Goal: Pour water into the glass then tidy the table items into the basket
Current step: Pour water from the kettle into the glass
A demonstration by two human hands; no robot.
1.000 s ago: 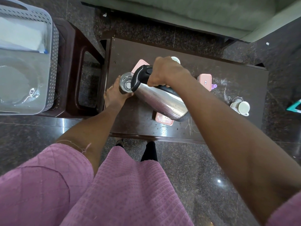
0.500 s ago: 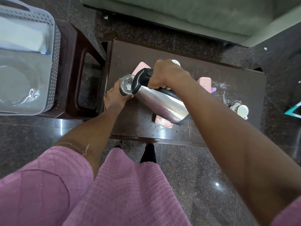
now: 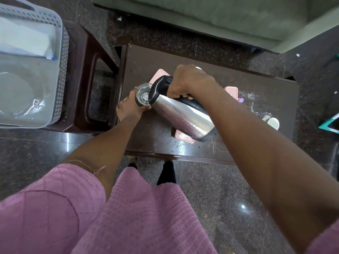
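My right hand [image 3: 186, 82] grips the jug [image 3: 183, 116] handle. It has tipped further, so the spout now overlaps the glass [image 3: 143, 94], which my left hand [image 3: 129, 109] holds at the table's [image 3: 266, 85] nine o'clock end. Pouring looks under way.

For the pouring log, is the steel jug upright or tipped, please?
Tipped: the right hand holds the jug slanted, spout end over the glass.
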